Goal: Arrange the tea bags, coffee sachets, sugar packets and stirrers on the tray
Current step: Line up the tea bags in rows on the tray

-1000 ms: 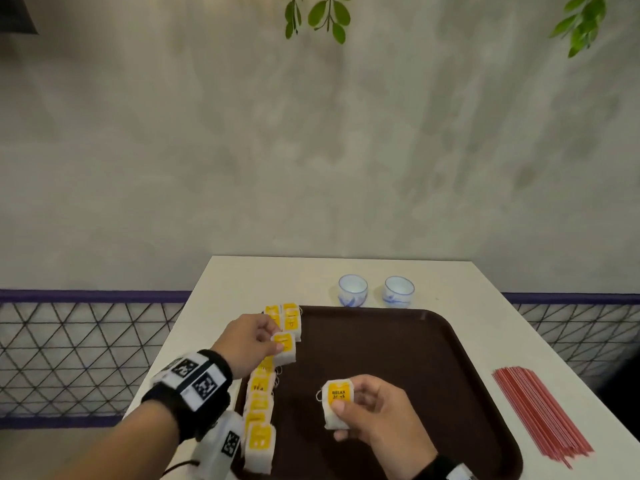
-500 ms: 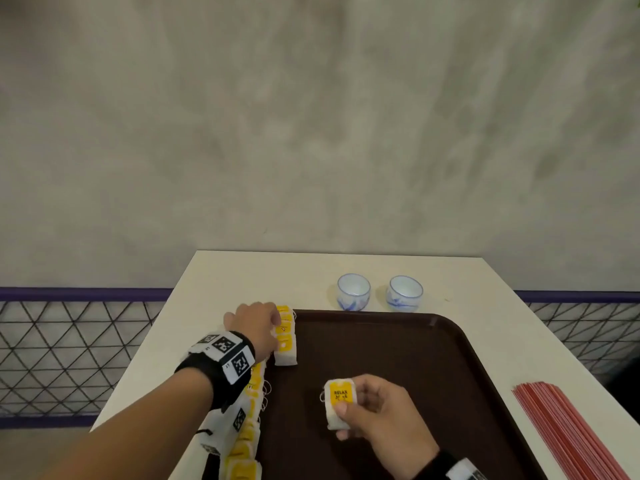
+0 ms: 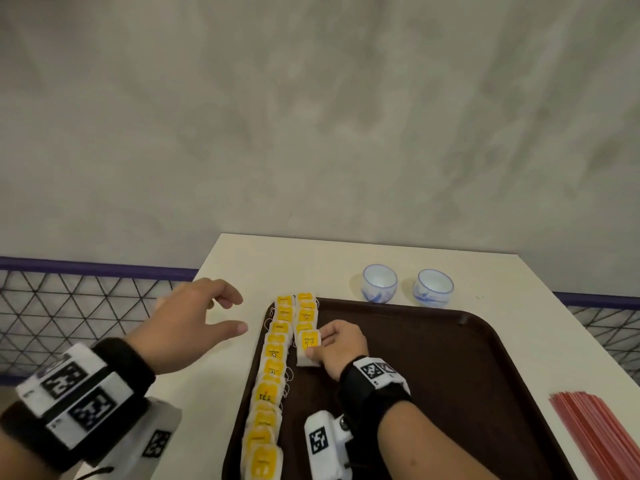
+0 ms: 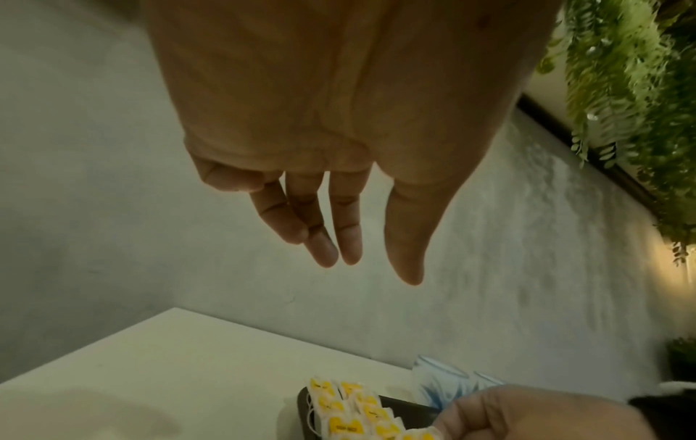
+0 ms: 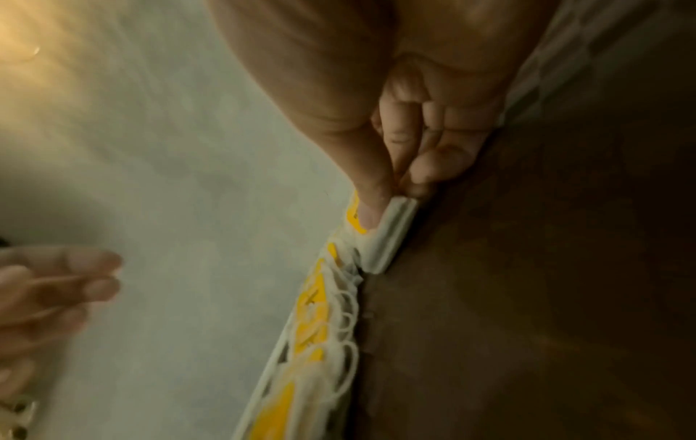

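Observation:
A dark brown tray (image 3: 467, 375) lies on the white table (image 3: 214, 375). A long row of yellow-labelled tea bags (image 3: 273, 372) runs along the tray's left edge, and a short second row (image 3: 306, 311) starts at the far corner. My right hand (image 3: 320, 344) pinches one tea bag (image 3: 309, 348) between thumb and fingers, holding it down at the near end of that second row; the pinched tea bag (image 5: 388, 235) shows edge-on in the right wrist view. My left hand (image 3: 228, 315) hovers over the table left of the tray with relaxed fingers (image 4: 335, 226), holding nothing.
Two small blue-and-white cups (image 3: 379, 287) stand just beyond the tray's far edge. A bundle of red stirrers (image 3: 595, 431) lies on the table to the right of the tray. A wire fence (image 3: 69, 306) and a grey wall are behind the table.
My right hand carried its tea bag from the tray's middle to the second row at the far left. My left hand lifted off the tea bags and drew away left over the table.

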